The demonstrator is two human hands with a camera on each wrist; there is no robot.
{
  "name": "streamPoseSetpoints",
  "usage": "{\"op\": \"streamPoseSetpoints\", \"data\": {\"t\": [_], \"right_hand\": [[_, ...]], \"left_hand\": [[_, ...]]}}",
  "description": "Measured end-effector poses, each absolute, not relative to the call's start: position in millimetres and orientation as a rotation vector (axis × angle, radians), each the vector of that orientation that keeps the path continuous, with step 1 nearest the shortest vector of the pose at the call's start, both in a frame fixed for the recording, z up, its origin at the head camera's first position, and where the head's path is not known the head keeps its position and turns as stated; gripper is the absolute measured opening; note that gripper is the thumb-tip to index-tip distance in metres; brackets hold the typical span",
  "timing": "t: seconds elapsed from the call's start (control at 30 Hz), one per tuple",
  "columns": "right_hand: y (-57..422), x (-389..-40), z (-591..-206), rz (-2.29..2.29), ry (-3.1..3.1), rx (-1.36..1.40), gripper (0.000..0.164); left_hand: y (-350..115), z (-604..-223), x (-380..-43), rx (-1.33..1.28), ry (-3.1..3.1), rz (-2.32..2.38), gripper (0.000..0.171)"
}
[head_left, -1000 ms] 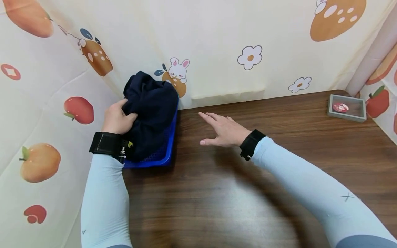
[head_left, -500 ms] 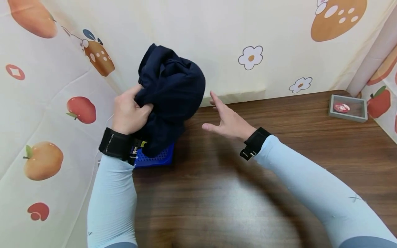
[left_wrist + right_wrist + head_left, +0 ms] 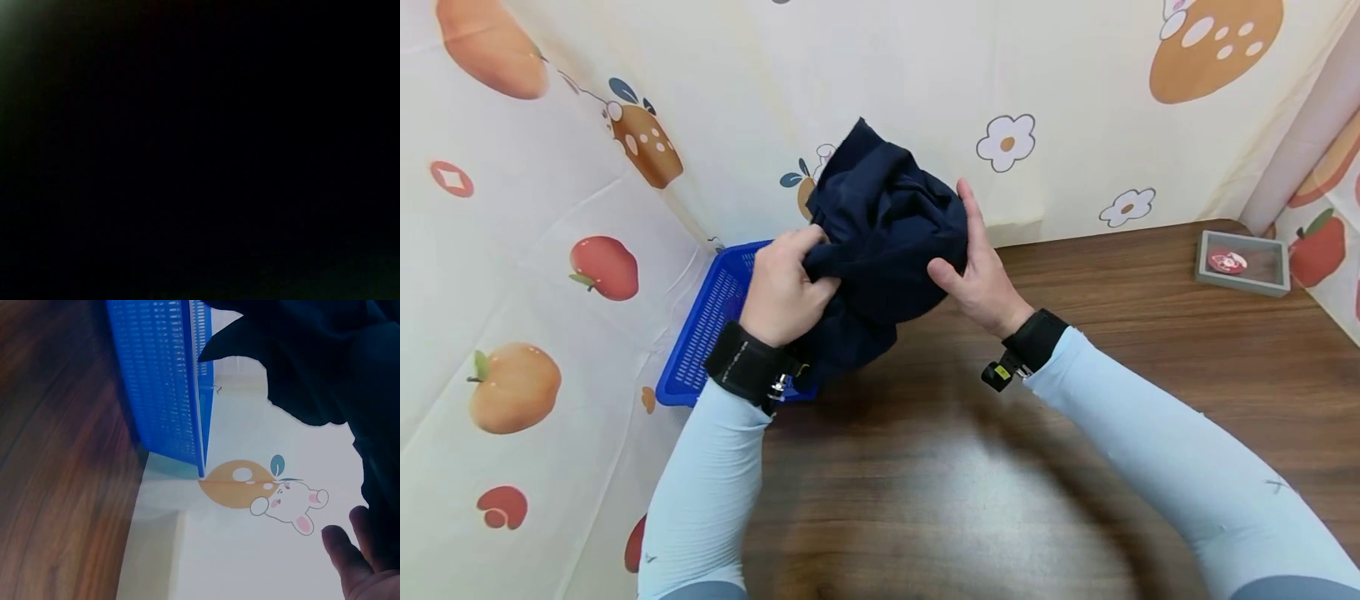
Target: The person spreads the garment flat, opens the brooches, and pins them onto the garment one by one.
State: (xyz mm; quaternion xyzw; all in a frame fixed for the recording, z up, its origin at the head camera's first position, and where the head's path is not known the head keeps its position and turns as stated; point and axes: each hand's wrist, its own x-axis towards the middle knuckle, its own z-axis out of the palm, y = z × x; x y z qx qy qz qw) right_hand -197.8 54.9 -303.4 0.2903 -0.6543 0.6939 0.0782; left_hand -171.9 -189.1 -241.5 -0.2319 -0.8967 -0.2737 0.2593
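Note:
A bundled navy cloth (image 3: pixel 887 233), perhaps a garment, hangs in the air over the right side of the blue basket (image 3: pixel 681 379). My left hand (image 3: pixel 784 287) grips its left side, thumb and fingers pinching the fabric. At the bundle's right side, my right hand (image 3: pixel 988 283) touches it with straight fingers and the thumb apart. The right wrist view shows the dark cloth (image 3: pixel 325 369) hanging above some fingertips (image 3: pixel 340 547), with the basket (image 3: pixel 159 381) beside it. The left wrist view is almost wholly black.
The basket stands on a brown wooden tabletop (image 3: pixel 925 467) against the patterned curtain (image 3: pixel 917 67). A small grey box (image 3: pixel 1240 283) holding a red and white item (image 3: pixel 1227 262) sits at the far right.
My left hand has lifted the navy cloth out of the basket and moved it right, uncovering the basket. My right hand has moved up to touch the cloth's right side.

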Motion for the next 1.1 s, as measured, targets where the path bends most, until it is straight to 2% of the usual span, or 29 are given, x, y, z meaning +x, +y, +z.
{"op": "streamPoseSetpoints", "data": {"t": [0.2, 0.63, 0.87, 1.1], "right_hand": [[67, -185, -301, 1.952, -1.961, 0.805, 0.117], [108, -162, -322, 1.725, -2.049, 0.671, 0.089], [129, -141, -343, 1.49, -2.181, 0.676, 0.095], [156, -134, -386, 1.284, -2.245, 0.797, 0.089]], "left_hand": [[-167, -253, -169, -0.702, -2.481, -0.722, 0.012], [-132, -284, -165, -0.841, -2.561, -0.705, 0.02], [-122, -303, -163, -0.954, -2.673, -0.638, 0.025], [-117, -320, -157, -1.035, -2.776, -0.537, 0.027]]}}
